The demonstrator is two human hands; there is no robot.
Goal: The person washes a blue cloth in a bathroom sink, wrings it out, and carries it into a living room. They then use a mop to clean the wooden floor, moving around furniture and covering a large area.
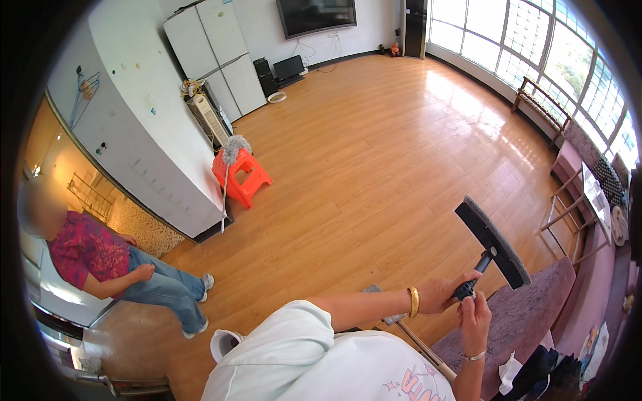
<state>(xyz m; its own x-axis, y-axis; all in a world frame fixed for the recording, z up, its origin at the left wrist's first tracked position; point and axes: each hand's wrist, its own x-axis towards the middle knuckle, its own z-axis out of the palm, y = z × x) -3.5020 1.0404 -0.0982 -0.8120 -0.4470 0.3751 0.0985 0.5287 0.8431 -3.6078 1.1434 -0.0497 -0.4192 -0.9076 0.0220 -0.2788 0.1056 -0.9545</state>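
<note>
A black squeegee-style cleaning head with a grey fabric pad (494, 245) is held up in front of me on the right, above the floor and the rug's edge. My left hand (444, 294), with a gold bangle at its wrist, grips the short handle just below the head. Close beside it, my right hand (474, 316), wearing a silver-coloured bracelet, has its fingers closed around the handle's lower end at a black knob. Beneath my left forearm lies a flat grey mop head (393, 318), partly hidden by the arm, and light poles run down near my shirt.
A person (95, 250) stands at the left. A red plastic stool (242, 178) with a grey fluffy duster (234, 149) leaning on it is by the wall corner. To the right are a purple rug (526, 301), a pink sofa (592, 280) and a metal-legged table (597, 200).
</note>
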